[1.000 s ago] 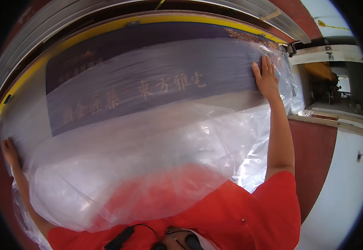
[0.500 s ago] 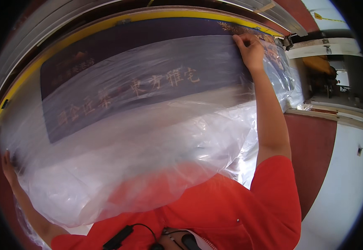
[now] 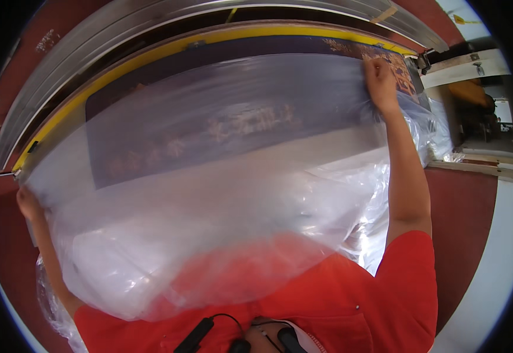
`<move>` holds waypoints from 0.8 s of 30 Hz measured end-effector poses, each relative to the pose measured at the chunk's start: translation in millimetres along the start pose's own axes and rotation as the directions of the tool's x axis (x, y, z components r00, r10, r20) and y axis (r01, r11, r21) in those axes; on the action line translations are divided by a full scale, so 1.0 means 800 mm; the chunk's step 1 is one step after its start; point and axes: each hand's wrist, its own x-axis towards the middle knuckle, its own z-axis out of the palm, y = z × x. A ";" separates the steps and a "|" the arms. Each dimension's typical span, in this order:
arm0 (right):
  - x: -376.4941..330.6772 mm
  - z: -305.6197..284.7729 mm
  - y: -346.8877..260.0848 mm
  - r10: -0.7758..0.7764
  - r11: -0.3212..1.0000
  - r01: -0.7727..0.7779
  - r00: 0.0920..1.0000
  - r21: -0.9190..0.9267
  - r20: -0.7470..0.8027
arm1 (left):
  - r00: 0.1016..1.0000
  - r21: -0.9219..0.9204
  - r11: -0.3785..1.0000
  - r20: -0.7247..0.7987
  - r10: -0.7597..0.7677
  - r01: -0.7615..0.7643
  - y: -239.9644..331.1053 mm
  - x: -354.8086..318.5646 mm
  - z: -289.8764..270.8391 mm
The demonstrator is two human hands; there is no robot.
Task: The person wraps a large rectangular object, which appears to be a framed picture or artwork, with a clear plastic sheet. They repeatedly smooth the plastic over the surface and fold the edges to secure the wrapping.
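Observation:
A wide sheet of clear plastic film (image 3: 209, 217) spreads in front of me, over a dark purple panel (image 3: 221, 50) with gold lettering that shows through it. My right hand (image 3: 381, 88) pinches the film's far edge near the panel's upper right, beside a gold printed pattern. At the far left, my left hand (image 3: 28, 203) is closed at the film's left edge, close to the end of a yellow strip. Its fingertips are partly hidden. Between the hands the film is stretched at its far edge and hangs in loose folds toward my red shirt.
A yellow strip (image 3: 168, 48) borders the panel's far side, with grey metal rails (image 3: 150, 23) beyond. Bunched plastic (image 3: 439, 132) lies at the right end, next to a white frame bar (image 3: 465, 67). The floor (image 3: 462, 217) is dark red.
My left hand has moved up toward the left end of the yellow strip. My right hand has shifted right with the film's edge. The whole view has swung slightly.

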 end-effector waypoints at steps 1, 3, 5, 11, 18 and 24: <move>0.017 -0.001 0.007 0.083 0.997 -0.083 0.997 0.005 0.006 | 0.996 -0.011 0.996 0.017 -0.092 0.092 0.052 -0.003 0.029; 0.064 0.011 0.006 0.212 0.974 -0.215 0.976 0.071 0.051 | 0.984 -0.323 0.930 0.083 -0.158 0.176 0.014 0.040 0.042; 0.097 0.016 0.035 0.339 0.939 -0.338 0.941 0.062 -0.015 | 0.991 -0.108 0.988 0.098 -0.095 0.106 0.110 0.053 0.092; 0.108 0.071 0.025 0.469 0.877 -0.452 0.880 0.164 -0.080 | 0.895 0.681 0.591 0.402 0.192 -0.432 0.017 0.097 0.084; 0.094 0.075 0.056 0.500 0.864 -0.467 0.838 0.187 -0.218 | 0.876 -0.677 0.556 0.365 -0.316 0.483 0.072 0.069 0.098; 0.097 0.073 0.068 0.515 0.844 -0.483 0.851 0.232 -0.102 | 0.818 -0.727 0.390 0.430 -0.383 0.565 0.112 0.050 0.084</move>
